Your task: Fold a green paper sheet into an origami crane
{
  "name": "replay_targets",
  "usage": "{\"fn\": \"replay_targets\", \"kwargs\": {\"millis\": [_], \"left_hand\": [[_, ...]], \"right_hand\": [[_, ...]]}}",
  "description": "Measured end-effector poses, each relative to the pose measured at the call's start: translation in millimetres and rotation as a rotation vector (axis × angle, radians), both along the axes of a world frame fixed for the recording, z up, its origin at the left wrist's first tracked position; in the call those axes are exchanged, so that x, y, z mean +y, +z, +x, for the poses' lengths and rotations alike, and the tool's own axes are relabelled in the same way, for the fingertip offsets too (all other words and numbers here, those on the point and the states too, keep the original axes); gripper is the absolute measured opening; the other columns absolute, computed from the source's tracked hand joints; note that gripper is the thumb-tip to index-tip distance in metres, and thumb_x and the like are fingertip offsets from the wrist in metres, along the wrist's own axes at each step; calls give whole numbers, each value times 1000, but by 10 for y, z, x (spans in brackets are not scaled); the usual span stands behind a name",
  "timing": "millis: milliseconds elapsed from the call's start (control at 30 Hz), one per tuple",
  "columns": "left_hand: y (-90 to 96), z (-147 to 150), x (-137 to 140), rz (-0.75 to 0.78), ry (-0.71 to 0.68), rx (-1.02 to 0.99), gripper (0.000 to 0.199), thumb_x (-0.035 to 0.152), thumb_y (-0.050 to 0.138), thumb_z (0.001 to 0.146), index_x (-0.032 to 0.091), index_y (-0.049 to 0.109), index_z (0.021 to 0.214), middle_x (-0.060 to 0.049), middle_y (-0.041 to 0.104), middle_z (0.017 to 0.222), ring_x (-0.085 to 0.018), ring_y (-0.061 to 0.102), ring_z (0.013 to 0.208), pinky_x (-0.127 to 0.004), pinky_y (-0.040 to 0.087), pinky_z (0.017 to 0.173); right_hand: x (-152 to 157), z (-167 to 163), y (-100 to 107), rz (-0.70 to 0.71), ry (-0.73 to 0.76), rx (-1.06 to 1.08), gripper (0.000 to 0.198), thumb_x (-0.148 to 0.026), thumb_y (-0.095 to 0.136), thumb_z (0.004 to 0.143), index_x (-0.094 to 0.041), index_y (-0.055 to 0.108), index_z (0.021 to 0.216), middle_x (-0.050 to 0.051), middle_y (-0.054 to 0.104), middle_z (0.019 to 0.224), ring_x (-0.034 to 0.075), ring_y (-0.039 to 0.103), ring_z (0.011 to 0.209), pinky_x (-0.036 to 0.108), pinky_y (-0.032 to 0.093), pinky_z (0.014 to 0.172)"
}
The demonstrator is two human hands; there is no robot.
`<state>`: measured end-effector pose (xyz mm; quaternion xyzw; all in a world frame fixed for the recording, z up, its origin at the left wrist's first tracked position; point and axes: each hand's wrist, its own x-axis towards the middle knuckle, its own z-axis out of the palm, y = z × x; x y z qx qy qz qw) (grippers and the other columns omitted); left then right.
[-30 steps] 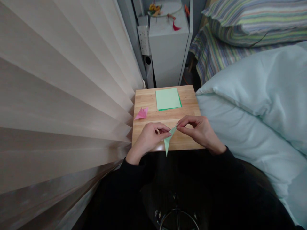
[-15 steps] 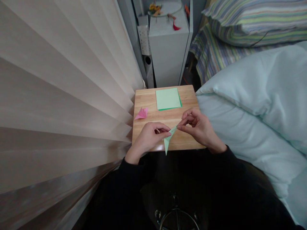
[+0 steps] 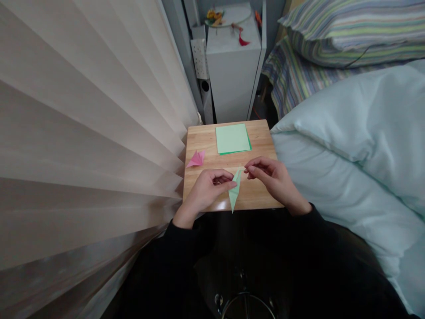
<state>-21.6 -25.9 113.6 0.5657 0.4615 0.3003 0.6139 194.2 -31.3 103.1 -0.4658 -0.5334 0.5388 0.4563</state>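
Observation:
My left hand (image 3: pixel 209 192) pinches a folded light green origami paper (image 3: pixel 235 190) between thumb and fingers, over the near part of the small wooden table (image 3: pixel 199 195). The paper is a narrow, long diamond; one point faces me, and its split upper end points away. Just right of that upper end is my right hand (image 3: pixel 270 179), its fingers loosely curled and a small gap from the paper. Nothing shows between its fingertips. A pink folded paper figure (image 3: pixel 196 158) lies at the table's left edge. Farther back rests a stack of square green paper sheets (image 3: pixel 233 138).
A pleated curtain (image 3: pixel 99 124) hangs close along the left. Behind the table stands a white cabinet (image 3: pixel 234 79) with a red tassel (image 3: pixel 243 40) on top. A bed with a pale blue quilt (image 3: pixel 358 128) and striped pillow (image 3: pixel 365 31) borders the right side.
My right hand has let go of the green paper's upper end and lowered slightly. The paper has turned more upright, its upper end now split into two narrow points. My left hand keeps its hold.

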Motion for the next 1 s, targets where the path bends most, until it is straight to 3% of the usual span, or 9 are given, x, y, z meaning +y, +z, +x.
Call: {"fn": "replay_targets", "kwargs": {"millis": [100, 300, 500, 833, 900, 1000], "left_hand": [[25, 4, -11, -36, -2, -7, 26, 39, 86, 74, 17, 74, 82, -2, 74, 79, -14, 64, 71, -29, 51, 69], [30, 3, -24, -105, 2, -25, 32, 43, 87, 72, 16, 73, 82, 0, 70, 72, -10, 56, 59, -25, 45, 58], [55, 15, -30, -160, 5, -68, 34, 45, 88, 71, 16, 72, 79, 3, 63, 63, -8, 51, 50, -24, 45, 53], [70, -3, -40, -142, -14, -46, 34, 45, 88, 72, 16, 73, 82, 1, 68, 71, -6, 50, 48, -22, 42, 48], [74, -4, -37, -142, -13, -40, 34, 45, 88, 72, 16, 73, 81, 1, 69, 72, -6, 51, 49, -22, 42, 48], [79, 2, -32, -151, -11, -44, 34, 44, 88, 71, 16, 73, 81, 1, 68, 72, -7, 53, 51, -21, 43, 49]], "right_hand": [[-26, -42, -9, 81, 11, -77, 17, -37, 76, 89, -21, 71, 94, 4, 74, 87, 18, 69, 78, 35, 57, 74], [-62, -60, 42, 462, -71, -397, 6, -25, 68, 95, -24, 69, 89, 3, 74, 84, 20, 66, 77, 37, 54, 73], [-54, -25, 28, 614, -51, -469, 11, -21, 64, 98, -25, 67, 88, 3, 73, 87, 22, 67, 81, 39, 53, 75], [-67, -57, 18, 516, -81, -432, 3, -23, 67, 97, -25, 64, 97, 3, 71, 91, 19, 67, 75, 36, 54, 70], [-72, -57, 23, 474, -122, -399, 12, -23, 69, 95, -25, 63, 105, 3, 72, 95, 18, 67, 73, 36, 55, 71], [-67, -52, 26, 501, -93, -401, 9, -23, 69, 95, -24, 65, 102, 3, 72, 93, 18, 67, 75, 35, 55, 71]]}}
